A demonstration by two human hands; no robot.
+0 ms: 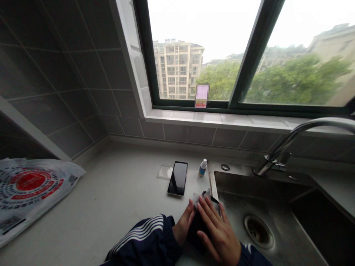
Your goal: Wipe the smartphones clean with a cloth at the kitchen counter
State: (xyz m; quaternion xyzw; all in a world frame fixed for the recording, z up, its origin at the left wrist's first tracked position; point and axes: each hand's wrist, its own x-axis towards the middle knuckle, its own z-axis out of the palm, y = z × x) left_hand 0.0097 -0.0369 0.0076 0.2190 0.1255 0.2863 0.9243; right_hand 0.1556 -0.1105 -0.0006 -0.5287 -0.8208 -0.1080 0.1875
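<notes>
My left hand (183,222) grips the left edge of a flat black phone-like slab (195,226), held low over the counter beside the sink. My right hand (219,231) lies across the slab's face, its fingers together and pressing a thin white wipe (196,197) against the upper part. Much of the slab and the wipe is hidden under that hand. Just beyond my hands a phone (178,178) with a dark screen rests on the counter. Its left edge overlaps a clear plastic case (164,171). A small spray bottle (202,168) with a white cap stands upright to the right.
On the right is a steel sink (233,199) with a drain (259,231) and a curved chrome tap (280,147). A printed plastic bag (33,188) lies on the pale counter (111,199) at the left. The window sill (210,117) runs along the back.
</notes>
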